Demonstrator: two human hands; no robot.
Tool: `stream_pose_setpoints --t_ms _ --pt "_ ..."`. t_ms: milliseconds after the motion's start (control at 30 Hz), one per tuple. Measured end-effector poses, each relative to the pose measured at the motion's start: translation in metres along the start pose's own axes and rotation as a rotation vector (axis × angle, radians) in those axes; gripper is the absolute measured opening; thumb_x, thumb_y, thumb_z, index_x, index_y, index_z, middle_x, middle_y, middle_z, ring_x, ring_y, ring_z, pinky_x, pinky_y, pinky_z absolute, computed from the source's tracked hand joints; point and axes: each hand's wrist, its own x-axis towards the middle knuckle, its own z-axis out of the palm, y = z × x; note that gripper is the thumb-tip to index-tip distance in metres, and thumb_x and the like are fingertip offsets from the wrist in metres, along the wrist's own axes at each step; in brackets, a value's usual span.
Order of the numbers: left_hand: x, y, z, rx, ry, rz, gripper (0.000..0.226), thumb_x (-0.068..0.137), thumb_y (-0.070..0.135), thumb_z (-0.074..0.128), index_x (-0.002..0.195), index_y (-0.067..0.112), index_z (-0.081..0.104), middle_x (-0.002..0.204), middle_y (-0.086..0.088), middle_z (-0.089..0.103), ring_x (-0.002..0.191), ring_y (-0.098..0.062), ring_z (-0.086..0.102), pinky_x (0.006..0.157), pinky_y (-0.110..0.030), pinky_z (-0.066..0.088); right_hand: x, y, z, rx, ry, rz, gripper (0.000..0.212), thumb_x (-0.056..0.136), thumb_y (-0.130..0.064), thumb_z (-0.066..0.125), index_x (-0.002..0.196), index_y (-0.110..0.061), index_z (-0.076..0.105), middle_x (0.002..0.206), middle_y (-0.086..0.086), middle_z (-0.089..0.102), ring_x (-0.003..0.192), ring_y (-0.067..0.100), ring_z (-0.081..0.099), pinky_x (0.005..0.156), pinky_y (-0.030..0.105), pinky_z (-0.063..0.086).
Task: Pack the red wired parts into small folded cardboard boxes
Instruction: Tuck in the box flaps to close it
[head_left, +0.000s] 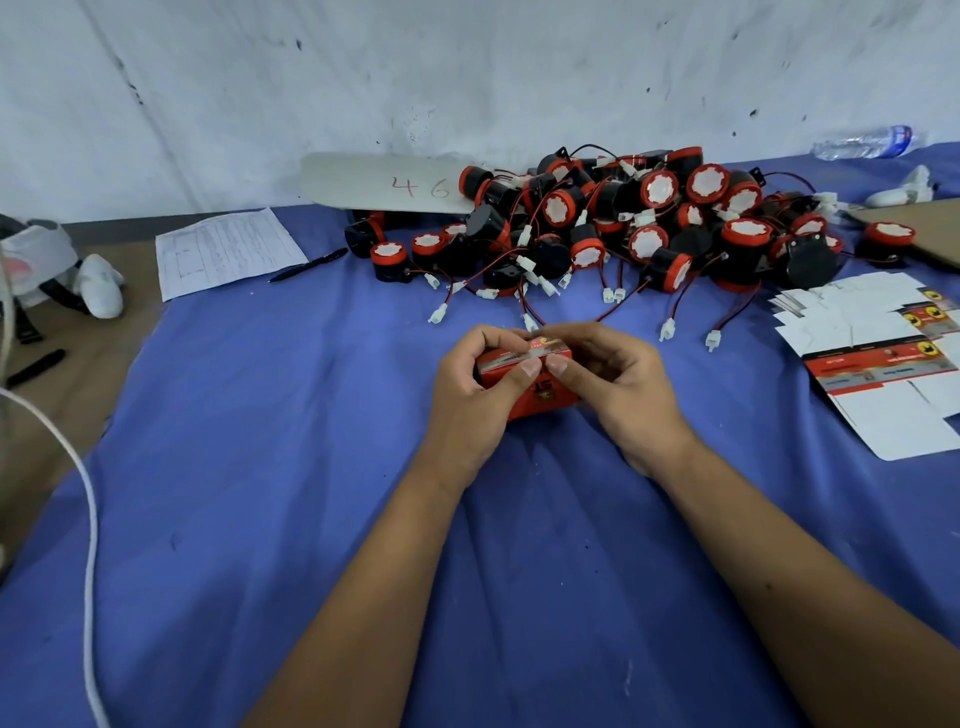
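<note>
Both hands, left hand (470, 387) and right hand (618, 384), grip a small red box (540, 395), thumbs pressing its flap; uneven pressure could crumple it.

Blue cloth (260, 467) bears piled red wired parts (623, 228), flat cartons (872, 358), paper (226, 249).

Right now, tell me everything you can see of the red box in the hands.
The box is small, red printed cardboard with a pale strip along its top edge, a yellow mark near the top flap and dark lettering on the front. It sits low over the blue cloth, in front of the parts pile. The left hand and right hand hold it from either side, both thumbs pressing the top edge. Whether it is fully closed is hidden.
</note>
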Motion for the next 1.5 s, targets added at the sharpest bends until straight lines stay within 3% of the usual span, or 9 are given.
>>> stream_pose_setpoints --t_ms 100,300,433,667,800,967,1167,1300,1500 --pt "0.003 -0.002 -0.004 0.040 0.013 0.002 0.007 0.092 0.012 0.074 0.099 0.014 0.073 0.108 0.010 0.074 0.103 -0.012 0.070 0.084 -0.026 0.058 0.000 -0.001 0.000 0.015 0.064 0.043 0.012 0.093 -0.005 0.070 0.103 -0.007 0.075 0.097 0.010 0.076 0.091 0.024 0.072 0.075 0.036 0.059" --pt "0.005 -0.003 -0.001 -0.004 0.067 -0.112 0.007 0.094 0.010 0.074 0.091 0.005 0.077 0.092 -0.013 0.075 0.085 -0.019 0.068 0.082 -0.045 0.058 0.001 -0.001 -0.001 -0.036 0.025 0.117 0.009 0.092 -0.023 0.066 0.088 -0.015 0.066 0.076 0.002 0.061 0.063 0.020 0.063 0.046 0.036 0.054" --pt "0.004 -0.001 0.001 0.014 0.076 -0.123 0.011 0.093 0.009 0.074 0.082 0.006 0.075 0.075 0.002 0.068 0.074 -0.012 0.061 0.070 -0.028 0.052 0.001 0.001 0.001 -0.133 -0.003 0.097 0.020 0.097 -0.027 0.066 0.085 -0.013 0.057 0.062 0.003 0.055 0.040 0.024 0.048 0.037 0.031 0.042" --pt "-0.003 0.006 0.017 0.080 0.085 -0.149 0.022 0.095 0.013 0.071 0.075 0.020 0.076 0.072 0.013 0.069 0.068 0.003 0.061 0.060 -0.013 0.048 -0.011 -0.014 0.002 -0.102 0.100 0.196 0.027 0.094 -0.007 0.068 0.081 0.010 0.053 0.083 0.033 0.050 0.070 0.026 0.046 0.065 0.041 0.039" --pt "0.000 0.033 0.067 -0.003 0.048 -0.180 0.030 0.093 0.018 0.074 0.069 0.035 0.076 0.072 0.015 0.071 0.067 0.002 0.065 0.053 -0.015 0.050 -0.028 -0.064 -0.039 -0.541 0.208 0.077 0.028 0.095 -0.024 0.069 0.078 -0.006 0.056 0.070 0.005 0.055 0.061 0.020 0.049 0.061 0.047 0.051" --pt "0.005 0.113 0.188 -0.143 -0.187 -0.089 0.034 0.093 0.018 0.072 0.066 0.037 0.078 0.070 0.017 0.072 0.065 0.002 0.064 0.056 -0.017 0.052 -0.077 -0.180 -0.135 -1.115 0.161 0.016 0.056 0.077 -0.055 0.080 0.117 -0.020 0.061 0.106 -0.003 0.065 0.096 0.018 0.059 0.083 0.038 0.049" --pt "-0.050 0.200 0.354 -0.344 -0.639 -0.088 0.009 0.099 0.022 0.066 0.093 0.023 0.072 0.108 -0.009 0.073 0.098 -0.027 0.070 0.089 -0.044 0.058 -0.190 -0.300 -0.243 -1.451 0.700 0.318 0.059 0.071 -0.066 0.071 0.111 -0.022 0.069 0.102 0.001 0.067 0.094 0.021 0.060 0.075 0.035 0.046" --pt "-0.113 0.235 0.423 -0.407 -0.965 -0.042 0.023 0.089 0.047 0.067 0.104 0.030 0.066 0.121 -0.001 0.070 0.115 -0.022 0.069 0.099 -0.039 0.058 -0.270 -0.345 -0.296 -1.480 1.171 0.535 0.055 0.075 -0.055 0.079 0.111 -0.016 0.070 0.106 0.013 0.069 0.102 0.030 0.061 0.080 0.039 0.049" --pt "-0.146 0.224 0.458 -0.297 -1.002 0.051 0.036 0.091 0.044 0.065 0.118 0.021 0.067 0.118 0.001 0.070 0.107 -0.013 0.067 0.099 -0.044 0.056 -0.304 -0.338 -0.317 -1.318 1.254 0.816 0.042 0.091 -0.035 0.069 0.127 -0.014 0.063 0.129 0.021 0.060 0.117 0.036 0.056 0.090 0.038 0.045"
